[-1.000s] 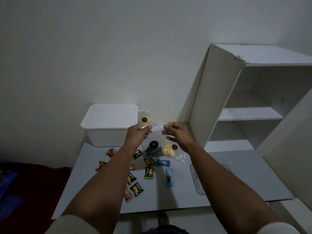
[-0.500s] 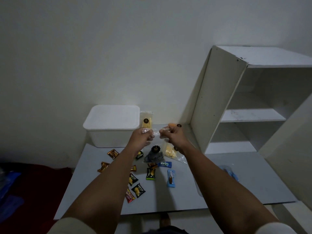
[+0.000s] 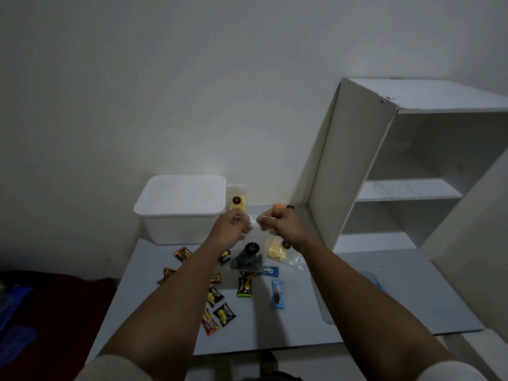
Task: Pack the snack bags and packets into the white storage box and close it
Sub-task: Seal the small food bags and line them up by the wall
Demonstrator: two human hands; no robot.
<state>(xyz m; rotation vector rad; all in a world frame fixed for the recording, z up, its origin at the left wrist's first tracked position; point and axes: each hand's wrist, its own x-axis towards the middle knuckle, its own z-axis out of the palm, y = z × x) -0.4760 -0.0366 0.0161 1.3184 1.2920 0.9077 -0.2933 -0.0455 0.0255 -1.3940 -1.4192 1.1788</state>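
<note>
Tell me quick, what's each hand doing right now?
Left hand: fingers curled, pinching the top edge of the clear snack bag.
Right hand: fingers curled, pinching the same bag's top edge from the other side.

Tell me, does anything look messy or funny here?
Yes. Small snack packets lie scattered every way across the grey table, none inside the lidded white plastic storage box. The white shelf unit's side panel looks tilted.
</note>
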